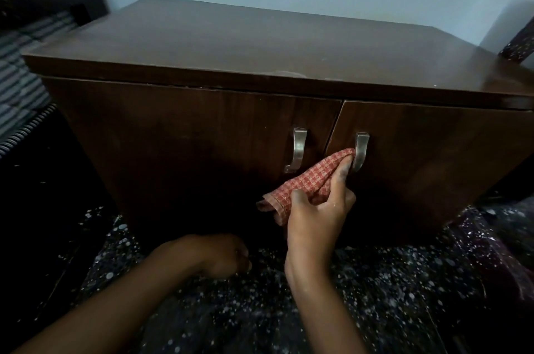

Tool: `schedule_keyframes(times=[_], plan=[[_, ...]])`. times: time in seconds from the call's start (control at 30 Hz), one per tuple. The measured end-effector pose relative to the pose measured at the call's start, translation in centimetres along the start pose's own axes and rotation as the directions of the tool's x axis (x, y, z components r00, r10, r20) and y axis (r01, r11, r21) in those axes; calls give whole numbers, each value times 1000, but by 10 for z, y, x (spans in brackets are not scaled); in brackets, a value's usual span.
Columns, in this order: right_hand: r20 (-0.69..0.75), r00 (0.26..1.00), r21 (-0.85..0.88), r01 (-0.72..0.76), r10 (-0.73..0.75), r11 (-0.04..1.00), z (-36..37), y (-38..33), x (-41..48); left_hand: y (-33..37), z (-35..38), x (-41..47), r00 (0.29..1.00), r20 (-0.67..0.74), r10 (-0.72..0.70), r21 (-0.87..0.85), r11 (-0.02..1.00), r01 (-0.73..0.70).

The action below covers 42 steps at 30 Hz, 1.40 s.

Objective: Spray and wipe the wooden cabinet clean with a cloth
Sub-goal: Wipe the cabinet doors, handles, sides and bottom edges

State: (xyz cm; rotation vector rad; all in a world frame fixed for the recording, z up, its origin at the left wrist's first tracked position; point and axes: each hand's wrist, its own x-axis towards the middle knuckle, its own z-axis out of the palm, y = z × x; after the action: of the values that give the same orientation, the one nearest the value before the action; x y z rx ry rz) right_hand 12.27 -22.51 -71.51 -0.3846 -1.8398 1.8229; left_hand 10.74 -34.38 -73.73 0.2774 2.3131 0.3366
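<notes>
The dark brown wooden cabinet (pixel 231 44) stands against the wall. The right hand (pixel 315 215) grips a red checked cloth (pixel 306 180) against the right door's steel handle (pixel 361 145). The left hand (pixel 225 255) is clenched low, apparently empty. Wiping seems midway, as pale smudges remain along the top's front edge.

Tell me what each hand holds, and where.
Right hand grips the red checked cloth at its bunched middle, one end pressed to the right door handle. Left hand is curled, nothing visible in it.
</notes>
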Motion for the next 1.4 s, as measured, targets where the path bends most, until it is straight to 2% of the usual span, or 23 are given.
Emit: schedule_keyframes(times=[0.1,0.17,0.33,0.47,0.57,0.67,0.73,0.83,0.93,1.03,1.1,1.17,1.27,1.33,1.4], plan=[[54,995,142,-93,86,985,-4,-6,8,0,1,2,1000,1,-4,-18,1000,4],[57,998,128,-44,37,991,-3,-8,9,1,1,4,1000,5,-1,-31,1000,1],[-36,982,-86,180,-184,980,0,21,4,-2,5,9,999,52,-12,-27,1000,13],[-23,916,-392,360,-400,847,-7,58,6,-7,7,12,998,63,-12,-3,1000,12],[25,916,-559,345,-401,754,-19,90,4,-6,9,15,998,57,-16,0,1000,16],[-65,936,-539,258,-345,802,-39,111,10,-7,11,19,996,83,-14,-21,1000,16],[-71,926,-542,276,-370,794,-50,109,20,-7,11,20,995,97,-8,-16,1000,10],[-10,870,-595,391,-493,702,-59,87,38,-4,11,19,993,122,-9,-6,1000,10],[95,763,-618,549,-640,563,-71,66,62,-1,12,21,992,123,-3,7,1000,2],[193,674,-607,653,-713,453,-90,52,82,0,12,19,990,138,6,-11,1000,-4],[242,692,-550,675,-680,492,-98,43,87,1,12,18,989,148,11,-41,999,-5],[307,765,-448,641,-566,624,-103,34,91,4,12,15,988,155,19,-62,998,-10],[379,853,-300,481,-360,824,-104,24,93,9,11,11,986,162,42,-83,996,-29],[373,875,-296,427,-308,855,-101,19,93,16,8,6,984,163,67,-82,995,-54],[368,866,-348,465,-337,814,-97,14,92,23,5,1,983,159,93,-77,994,-81]])
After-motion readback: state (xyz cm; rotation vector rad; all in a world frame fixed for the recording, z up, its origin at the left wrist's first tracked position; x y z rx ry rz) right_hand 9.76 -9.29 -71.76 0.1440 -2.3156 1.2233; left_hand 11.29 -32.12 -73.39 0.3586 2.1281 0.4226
